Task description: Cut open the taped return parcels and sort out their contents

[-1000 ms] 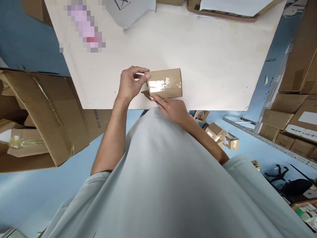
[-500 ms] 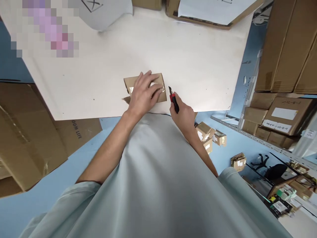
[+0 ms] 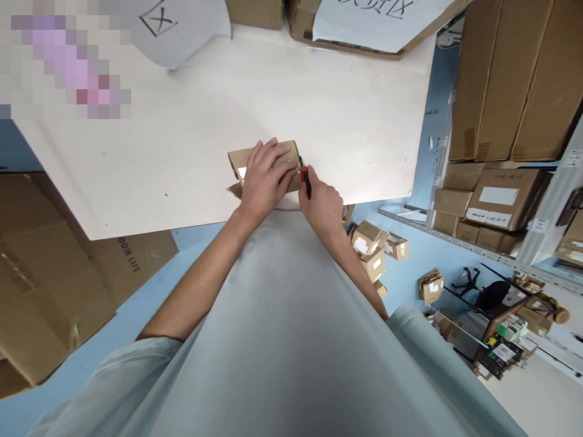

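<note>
A small brown cardboard box (image 3: 240,161) sealed with clear tape lies near the front edge of the white table (image 3: 319,109). My left hand (image 3: 264,179) lies flat over the top of the box, fingers stretched out and pressing it down. My right hand (image 3: 322,203) is closed round a red and black utility knife (image 3: 306,180), whose tip touches the box's right end. A loose flap sticks out at the box's lower left corner.
Large cardboard cartons (image 3: 50,273) stand on the blue floor at the left. Stacked boxes (image 3: 496,103) fill shelves at the right. Several small boxes (image 3: 371,246) lie on the floor below the table edge. A grey sheet (image 3: 177,24) and an open carton (image 3: 364,24) sit at the table's far side.
My left hand moved from gripping the box's left end to lying flat on top. My right hand drew the knife away to the right, then brought it back to the box's right end.
</note>
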Tool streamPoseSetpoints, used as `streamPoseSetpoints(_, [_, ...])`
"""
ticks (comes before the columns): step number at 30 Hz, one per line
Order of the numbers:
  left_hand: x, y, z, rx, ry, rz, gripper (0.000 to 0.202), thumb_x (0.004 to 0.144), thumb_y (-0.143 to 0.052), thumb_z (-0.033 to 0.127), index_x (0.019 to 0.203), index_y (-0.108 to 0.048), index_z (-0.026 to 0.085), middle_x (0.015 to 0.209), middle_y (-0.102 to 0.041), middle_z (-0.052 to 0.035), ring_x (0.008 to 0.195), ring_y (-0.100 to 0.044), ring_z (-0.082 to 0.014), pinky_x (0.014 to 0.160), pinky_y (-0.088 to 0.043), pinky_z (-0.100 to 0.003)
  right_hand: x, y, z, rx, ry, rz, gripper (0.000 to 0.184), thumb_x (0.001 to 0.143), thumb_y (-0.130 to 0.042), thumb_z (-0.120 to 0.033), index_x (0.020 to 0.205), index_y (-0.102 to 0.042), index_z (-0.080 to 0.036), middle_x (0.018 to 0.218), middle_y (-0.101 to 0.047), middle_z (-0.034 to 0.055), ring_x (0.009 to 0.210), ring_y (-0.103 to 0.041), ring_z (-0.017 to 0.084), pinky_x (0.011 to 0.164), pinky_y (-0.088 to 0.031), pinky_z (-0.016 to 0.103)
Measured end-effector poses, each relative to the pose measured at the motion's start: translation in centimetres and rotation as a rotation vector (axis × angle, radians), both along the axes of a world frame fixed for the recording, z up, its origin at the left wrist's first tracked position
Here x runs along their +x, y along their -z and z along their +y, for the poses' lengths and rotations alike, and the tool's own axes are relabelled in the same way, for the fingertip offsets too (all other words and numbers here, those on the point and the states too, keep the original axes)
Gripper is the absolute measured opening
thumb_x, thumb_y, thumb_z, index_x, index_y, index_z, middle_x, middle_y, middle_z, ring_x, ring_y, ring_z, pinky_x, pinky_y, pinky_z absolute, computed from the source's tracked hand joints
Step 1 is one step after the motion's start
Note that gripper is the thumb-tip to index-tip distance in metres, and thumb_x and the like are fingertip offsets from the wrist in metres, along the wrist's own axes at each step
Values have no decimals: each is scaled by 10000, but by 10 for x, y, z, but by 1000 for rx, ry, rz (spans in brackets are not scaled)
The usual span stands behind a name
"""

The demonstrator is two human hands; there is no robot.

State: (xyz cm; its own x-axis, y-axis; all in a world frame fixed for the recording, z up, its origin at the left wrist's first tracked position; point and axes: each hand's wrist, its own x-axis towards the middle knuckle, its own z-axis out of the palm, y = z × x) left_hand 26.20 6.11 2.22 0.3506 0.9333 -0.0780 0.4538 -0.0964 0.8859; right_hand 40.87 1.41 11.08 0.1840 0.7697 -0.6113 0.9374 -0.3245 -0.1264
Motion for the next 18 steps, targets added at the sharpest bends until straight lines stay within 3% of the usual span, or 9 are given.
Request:
streamPoseSetpoints(11, [-3,31,-3,153,48,40,260,1165,-563,441,1250,-771,310,1565,-721,-73,1693,-487,-370,1457,-248,-691,-38,-25,25,-114,13,-141,582,1229,-332,-288,1771,-395,-86,1293,-810,261,1217,-812,358,1033,-632,472])
streamPoseSetpoints(18, [-1,42,-6,134,14,-16,269,1172,-568,484,1258,-778,339,1575,-717,-57,1687,-494,-368,1443,-291,-698,-37,-39,-2,-184,1,-189,582,1173,-360,-154,1746,-455,-106,1228,-837,240,1153,-838,337,963,-649,426])
